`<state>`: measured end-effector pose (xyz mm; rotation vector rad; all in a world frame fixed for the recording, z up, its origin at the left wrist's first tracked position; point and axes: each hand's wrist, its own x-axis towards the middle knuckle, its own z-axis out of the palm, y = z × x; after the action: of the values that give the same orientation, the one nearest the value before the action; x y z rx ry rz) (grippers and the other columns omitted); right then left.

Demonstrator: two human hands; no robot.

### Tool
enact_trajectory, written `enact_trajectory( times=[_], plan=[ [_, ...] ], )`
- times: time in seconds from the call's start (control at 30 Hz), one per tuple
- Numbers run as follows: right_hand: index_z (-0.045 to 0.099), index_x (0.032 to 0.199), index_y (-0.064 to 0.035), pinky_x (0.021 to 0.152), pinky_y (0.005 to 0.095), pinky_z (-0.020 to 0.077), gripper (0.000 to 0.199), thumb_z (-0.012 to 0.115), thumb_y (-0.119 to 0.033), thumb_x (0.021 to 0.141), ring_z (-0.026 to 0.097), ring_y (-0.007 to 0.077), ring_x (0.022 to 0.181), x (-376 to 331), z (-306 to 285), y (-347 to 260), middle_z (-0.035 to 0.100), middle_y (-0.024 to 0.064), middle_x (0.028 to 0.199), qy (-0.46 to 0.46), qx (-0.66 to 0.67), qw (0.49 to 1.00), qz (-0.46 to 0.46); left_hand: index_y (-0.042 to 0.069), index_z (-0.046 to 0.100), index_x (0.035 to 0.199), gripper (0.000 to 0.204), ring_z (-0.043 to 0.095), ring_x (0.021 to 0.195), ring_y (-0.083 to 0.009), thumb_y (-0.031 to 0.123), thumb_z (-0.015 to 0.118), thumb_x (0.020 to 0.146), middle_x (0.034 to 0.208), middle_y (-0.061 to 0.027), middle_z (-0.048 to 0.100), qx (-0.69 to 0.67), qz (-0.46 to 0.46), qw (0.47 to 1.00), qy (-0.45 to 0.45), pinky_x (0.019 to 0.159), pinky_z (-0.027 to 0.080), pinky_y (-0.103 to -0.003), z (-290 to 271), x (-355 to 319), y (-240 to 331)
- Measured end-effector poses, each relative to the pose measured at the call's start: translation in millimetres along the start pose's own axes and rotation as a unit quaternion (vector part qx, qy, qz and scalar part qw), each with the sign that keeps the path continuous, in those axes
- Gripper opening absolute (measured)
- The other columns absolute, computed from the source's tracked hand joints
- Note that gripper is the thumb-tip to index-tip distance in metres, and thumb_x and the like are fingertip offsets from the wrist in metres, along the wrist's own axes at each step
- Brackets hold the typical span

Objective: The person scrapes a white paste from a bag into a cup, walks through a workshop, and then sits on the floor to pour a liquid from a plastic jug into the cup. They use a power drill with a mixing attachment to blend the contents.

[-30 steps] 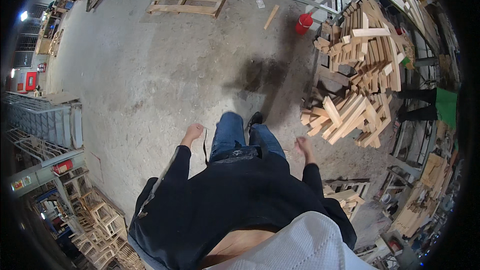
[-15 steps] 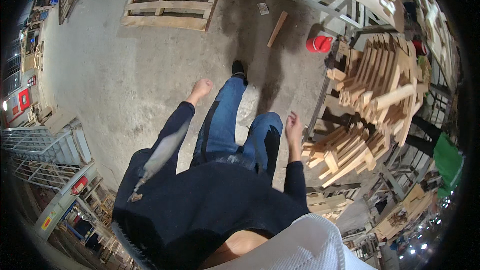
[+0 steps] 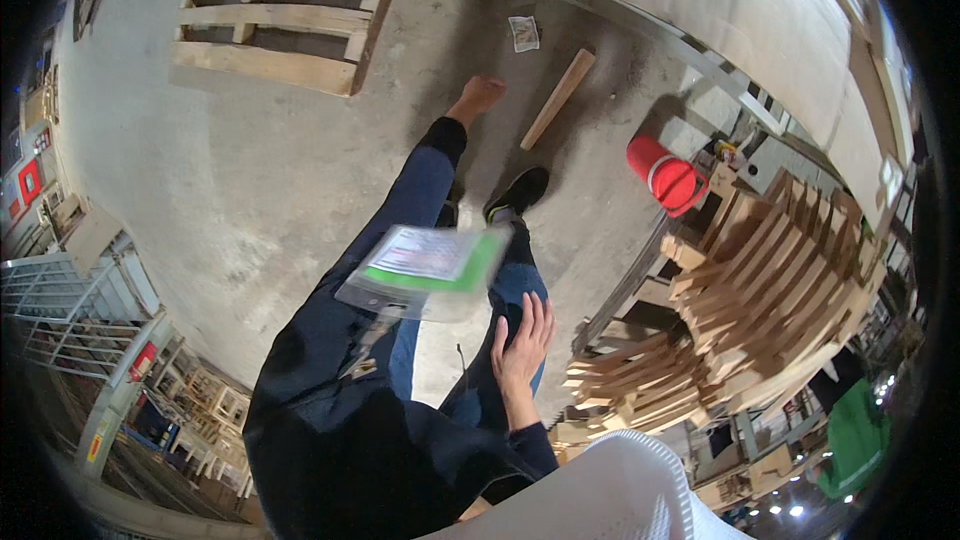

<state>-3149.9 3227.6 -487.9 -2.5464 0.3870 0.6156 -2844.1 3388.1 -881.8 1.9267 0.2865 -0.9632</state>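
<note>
- Two bare hands: left hand [image 3: 480, 95] swung out forward over the concrete floor [image 3: 200, 170], fingers loosely curled, holding nothing; right hand [image 3: 522, 345] low beside the thigh, fingers spread open, empty.
- One clear plastic sleeve [image 3: 428, 270] with a white and green card inside, blurred, hanging in front of the torso between the two hands; touching neither hand.
- One black shoe [image 3: 517, 195] visible, planted on the floor.
- One loose wooden plank [image 3: 557, 98] lying flat just beyond the shoe, near the left hand.
- One small paper scrap [image 3: 524, 33] beside the plank's far end.
- One wooden pallet [image 3: 280, 15] flat on the floor, further ahead to the left.
- One red cone [image 3: 665, 175] tipped on its side by a big heap of stacked timber pieces [image 3: 770, 310] to the right.
- Grey, stained concrete underfoot; warehouse-like hall, metal racks [image 3: 60, 320] on the left.
</note>
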Motion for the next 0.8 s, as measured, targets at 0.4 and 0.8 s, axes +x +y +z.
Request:
enact_trajectory(
  times=[0.4,0.8],
  plan=[
    [0.056,0.125,-0.0068,0.108,0.0544,0.0289,0.040,0.058,-0.023,0.089,0.034,0.0430,0.133,65,-22,29,0.046,0.0152,0.137,0.059,0.014,0.998,0.024,0.010,0.060,0.122,0.037,0.054,0.117,-0.0204,0.023,0.066,0.087,0.121,-0.0062,0.062,0.232,0.282,0.909,0.200,0.093,0.046,-0.041,22,141,-18],
    [0.057,0.119,-0.0035,0.109,0.0501,0.0301,0.031,0.057,-0.016,0.091,0.037,0.0421,0.131,14,-2,3,0.051,0.0178,0.131,0.068,0.114,0.987,0.087,0.002,0.068,0.112,0.030,0.059,0.110,-0.0169,0.024,0.063,0.093,0.115,-0.0096,0.066,-0.208,0.093,0.972,-0.058,0.095,0.046,-0.032,26,-47,133]
  ],
)
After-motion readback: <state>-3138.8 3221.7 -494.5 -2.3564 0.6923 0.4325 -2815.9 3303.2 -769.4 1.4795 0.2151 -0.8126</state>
